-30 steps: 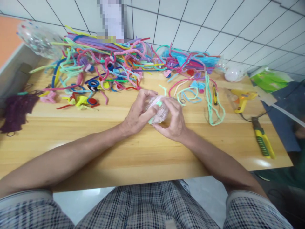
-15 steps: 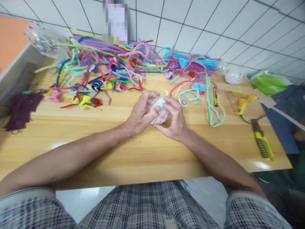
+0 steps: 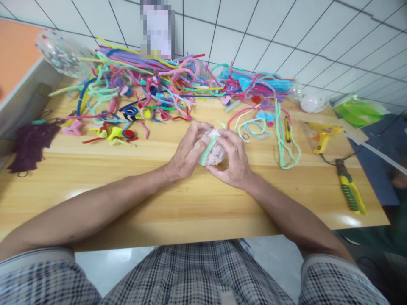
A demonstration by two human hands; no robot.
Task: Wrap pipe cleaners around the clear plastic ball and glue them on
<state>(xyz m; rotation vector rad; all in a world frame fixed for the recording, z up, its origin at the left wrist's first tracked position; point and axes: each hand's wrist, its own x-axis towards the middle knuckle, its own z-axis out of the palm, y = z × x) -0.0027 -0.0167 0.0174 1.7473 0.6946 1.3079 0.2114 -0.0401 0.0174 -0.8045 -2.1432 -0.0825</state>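
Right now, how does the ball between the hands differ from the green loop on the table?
Shape: the ball is compact and rounded, while the green loop is long and thin.
Colour: the ball is mostly pale pinkish, while the loop is green.
Place: the ball is held by the left hand and right hand, while the loop lies on the table.
Shared: both show light green, the ball only in a strip.

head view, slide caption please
Left hand and right hand hold a pink and green ball at a wooden table strewn with fuzzy stems.
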